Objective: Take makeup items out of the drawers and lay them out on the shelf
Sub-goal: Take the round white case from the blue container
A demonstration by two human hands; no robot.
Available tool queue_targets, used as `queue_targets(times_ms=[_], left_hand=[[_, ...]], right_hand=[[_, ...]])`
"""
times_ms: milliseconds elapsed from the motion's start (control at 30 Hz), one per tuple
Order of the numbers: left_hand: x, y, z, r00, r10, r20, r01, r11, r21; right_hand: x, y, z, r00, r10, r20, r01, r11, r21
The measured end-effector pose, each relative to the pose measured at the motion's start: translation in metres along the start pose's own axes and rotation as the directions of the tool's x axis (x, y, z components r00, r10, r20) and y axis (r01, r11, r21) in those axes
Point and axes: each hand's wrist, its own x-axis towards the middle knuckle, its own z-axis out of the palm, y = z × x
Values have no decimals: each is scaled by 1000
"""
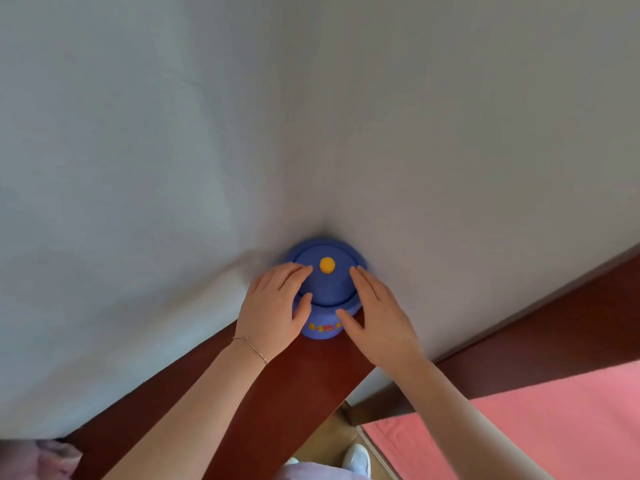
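Blue round container (325, 296) sat in the wall corner at the far end of the dark red-brown shelf (294, 386), lid on, yellow knob (327, 264) at centre of the lid. My left hand (275, 304) lay against its left side, fingers near straight over the lid edge, thumb on the rim. My right hand (375, 315) lay flat along its right side, fingers extended, thumb touching the body. Neither hand curled round it. Thin bracelet (251, 348) on left wrist. Pink mat (540, 431) lower right.
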Motion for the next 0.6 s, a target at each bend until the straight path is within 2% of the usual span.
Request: queue_targets(times_ms=[267, 433, 600], left_hand=[[18, 4, 3, 993, -117, 31, 117, 993, -21], [9, 6, 3, 984, -174, 43, 175, 984, -39], [-10, -1, -2, 976, -216, 36, 216, 976, 11]], right_hand=[[30, -5, -7, 996, -82, 26, 81, 996, 37], [52, -10, -3, 993, -116, -36, 117, 993, 33], [60, -7, 6, 991, -111, -79, 113, 993, 22]])
